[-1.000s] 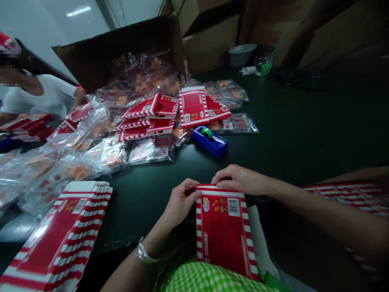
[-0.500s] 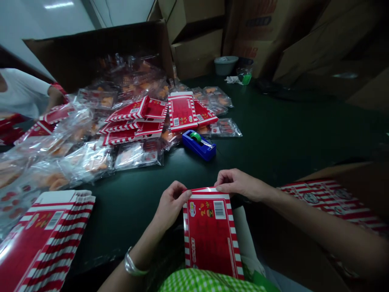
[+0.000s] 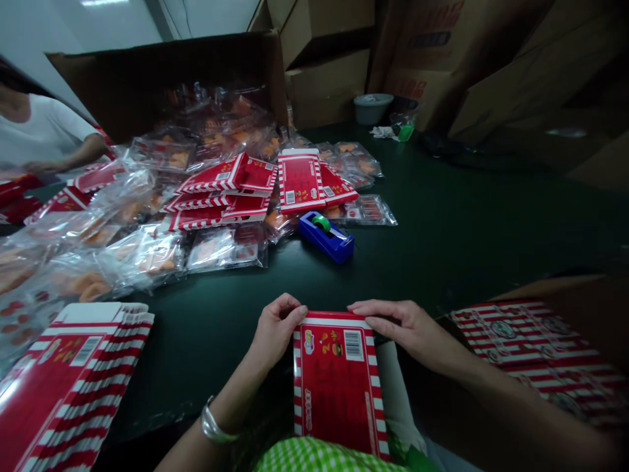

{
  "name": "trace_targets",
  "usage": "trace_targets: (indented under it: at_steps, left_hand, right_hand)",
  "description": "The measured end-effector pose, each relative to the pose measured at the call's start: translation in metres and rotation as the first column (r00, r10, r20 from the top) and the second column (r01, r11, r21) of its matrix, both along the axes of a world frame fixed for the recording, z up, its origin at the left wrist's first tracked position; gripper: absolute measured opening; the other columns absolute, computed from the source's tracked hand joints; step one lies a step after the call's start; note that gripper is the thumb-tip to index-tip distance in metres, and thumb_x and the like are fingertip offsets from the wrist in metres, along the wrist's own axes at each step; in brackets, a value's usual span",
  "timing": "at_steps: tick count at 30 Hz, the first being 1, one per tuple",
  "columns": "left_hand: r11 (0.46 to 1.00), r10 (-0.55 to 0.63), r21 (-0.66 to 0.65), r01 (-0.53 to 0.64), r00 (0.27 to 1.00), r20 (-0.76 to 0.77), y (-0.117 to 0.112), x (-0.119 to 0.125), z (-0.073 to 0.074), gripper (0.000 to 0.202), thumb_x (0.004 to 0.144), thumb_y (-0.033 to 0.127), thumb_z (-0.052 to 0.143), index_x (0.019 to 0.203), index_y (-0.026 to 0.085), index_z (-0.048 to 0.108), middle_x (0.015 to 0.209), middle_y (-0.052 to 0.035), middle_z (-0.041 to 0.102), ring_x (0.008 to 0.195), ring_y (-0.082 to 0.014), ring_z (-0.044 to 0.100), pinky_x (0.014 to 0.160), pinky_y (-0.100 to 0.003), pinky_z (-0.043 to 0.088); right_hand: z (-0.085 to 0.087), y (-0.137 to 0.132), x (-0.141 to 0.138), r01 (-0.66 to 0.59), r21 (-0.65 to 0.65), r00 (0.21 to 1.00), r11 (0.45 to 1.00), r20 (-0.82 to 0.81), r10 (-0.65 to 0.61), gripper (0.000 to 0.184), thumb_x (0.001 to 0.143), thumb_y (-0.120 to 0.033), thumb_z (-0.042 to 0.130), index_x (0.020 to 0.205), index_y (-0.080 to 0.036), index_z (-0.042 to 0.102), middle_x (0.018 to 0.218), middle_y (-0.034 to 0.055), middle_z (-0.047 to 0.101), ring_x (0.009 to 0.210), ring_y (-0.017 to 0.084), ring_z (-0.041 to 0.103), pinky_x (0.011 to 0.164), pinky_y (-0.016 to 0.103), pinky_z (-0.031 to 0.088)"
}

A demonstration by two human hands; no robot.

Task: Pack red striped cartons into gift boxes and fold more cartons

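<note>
A flat red carton [image 3: 337, 387] with striped white edges and a barcode leans upright against my green checked clothing. My left hand [image 3: 278, 331] pinches its upper left corner between thumb and fingers. At the upper right corner, my right hand [image 3: 403, 324] has its fingers stretched along the top edge and its thumb on the front, gripping the corner lightly. The carton's top looks folded over. Beyond the hands, a blue tape dispenser [image 3: 327, 237] with a green roll rests on the dark table [image 3: 417, 242].
Stacked flat cartons [image 3: 63, 380] lie at left. Clear bags of orange pieces [image 3: 152, 252] and filled red cartons [image 3: 299, 180] pile up behind. An open box [image 3: 531, 354] of striped cartons stands at right. Another person [image 3: 49, 134] works at far left; a grey tub [image 3: 372, 108] is at back.
My right hand has gone from pinching the carton's raised top edge to lying along it with straighter fingers. The top now looks flatter. My left hand keeps its pinch.
</note>
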State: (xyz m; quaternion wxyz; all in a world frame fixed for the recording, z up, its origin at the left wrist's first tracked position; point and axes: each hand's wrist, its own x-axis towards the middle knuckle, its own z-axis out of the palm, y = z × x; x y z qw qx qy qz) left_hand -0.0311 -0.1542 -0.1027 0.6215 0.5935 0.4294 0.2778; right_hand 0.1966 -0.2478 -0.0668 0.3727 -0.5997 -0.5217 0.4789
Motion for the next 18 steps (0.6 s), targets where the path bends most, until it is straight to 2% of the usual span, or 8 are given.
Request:
trace_targets:
  at_steps: [2,3,6,8,10,12,15,18]
  left_hand:
    - [0.988,-0.009,0.157,0.015,0.999,-0.039,-0.006,0.002,-0.002,0.021,0.081,0.039,0.060,0.080,0.018,0.061,0.077,-0.0004,0.063,0.072,-0.0140,0.056,0.065,-0.023,0.043]
    - [0.983,-0.029,0.181,0.036,0.999,-0.043,-0.007,0.003,-0.004,0.021,0.082,0.039,0.059,0.082,0.019,0.063,0.080,-0.0009,0.063,0.075,-0.0147,0.057,0.067,-0.023,0.043]
    - [0.994,-0.109,0.008,0.109,0.994,0.015,-0.009,0.007,-0.007,0.024,0.079,0.042,0.062,0.076,0.018,0.060,0.075,-0.0006,0.062,0.071,-0.0155,0.058,0.063,-0.024,0.045]
    - [0.989,-0.119,-0.084,0.122,0.992,0.045,-0.008,0.008,-0.009,0.026,0.077,0.042,0.064,0.073,0.017,0.057,0.069,0.0011,0.060,0.065,-0.0140,0.057,0.059,-0.023,0.044]
    - [0.992,-0.099,-0.077,0.102,0.994,0.043,-0.007,0.010,-0.010,0.026,0.077,0.041,0.063,0.073,0.017,0.056,0.066,0.0024,0.057,0.061,-0.0123,0.054,0.057,-0.022,0.042]
    - [0.994,-0.068,-0.084,0.072,0.997,0.040,-0.007,0.012,-0.011,0.027,0.076,0.041,0.063,0.071,0.017,0.054,0.065,0.0025,0.056,0.060,-0.0124,0.054,0.056,-0.023,0.042]
    - [0.993,-0.029,-0.114,0.032,0.999,0.032,-0.007,0.013,-0.011,0.029,0.072,0.042,0.065,0.069,0.017,0.052,0.064,0.0019,0.057,0.062,-0.0146,0.056,0.058,-0.025,0.044]
    - [0.989,-0.034,-0.143,0.041,0.998,0.048,-0.006,0.013,-0.011,0.031,0.072,0.044,0.066,0.070,0.017,0.051,0.066,0.0011,0.059,0.065,-0.0171,0.060,0.060,-0.027,0.046]
  right_hand:
    - [-0.015,-0.012,-0.003,0.094,0.029,0.996,0.995,-0.009,-0.093,0.035,0.080,-0.050,0.062,0.099,-0.022,0.073,0.116,0.0079,0.067,0.112,0.026,0.059,0.101,0.040,0.043]
    - [-0.022,-0.015,-0.003,0.128,0.026,0.991,0.991,-0.030,-0.128,0.035,0.079,-0.050,0.063,0.097,-0.022,0.073,0.114,0.0084,0.068,0.110,0.026,0.060,0.100,0.041,0.044]
    - [-0.035,-0.016,0.002,0.170,-0.012,0.978,0.985,-0.120,-0.170,0.035,0.076,-0.051,0.065,0.089,-0.020,0.073,0.108,0.0095,0.070,0.106,0.027,0.062,0.095,0.041,0.047]
    - [-0.035,-0.006,0.015,0.063,-0.065,0.987,0.996,-0.143,-0.071,0.035,0.075,-0.049,0.066,0.089,-0.018,0.073,0.108,0.0096,0.070,0.104,0.027,0.063,0.091,0.040,0.050]
    - [-0.029,0.015,0.030,-0.002,-0.087,0.998,0.996,-0.069,-0.004,0.035,0.070,-0.047,0.069,0.085,-0.016,0.073,0.103,0.0106,0.071,0.097,0.028,0.065,0.084,0.040,0.052]
    - [-0.023,0.043,0.042,0.130,-0.015,0.990,0.991,0.051,-0.129,0.038,0.070,-0.046,0.066,0.089,-0.014,0.071,0.101,0.0128,0.070,0.094,0.029,0.065,0.080,0.041,0.053]
    - [-0.024,0.087,0.041,0.388,0.206,0.898,0.898,0.135,-0.419,0.057,0.071,-0.042,0.067,0.120,-0.015,0.056,0.124,0.0146,0.058,0.113,0.029,0.055,0.096,0.044,0.045]
    - [-0.031,0.117,0.027,0.390,0.274,0.882,0.879,0.162,-0.442,0.080,0.059,-0.023,0.077,0.132,-0.019,0.043,0.135,0.0124,0.049,0.125,0.028,0.044,0.108,0.044,0.031]
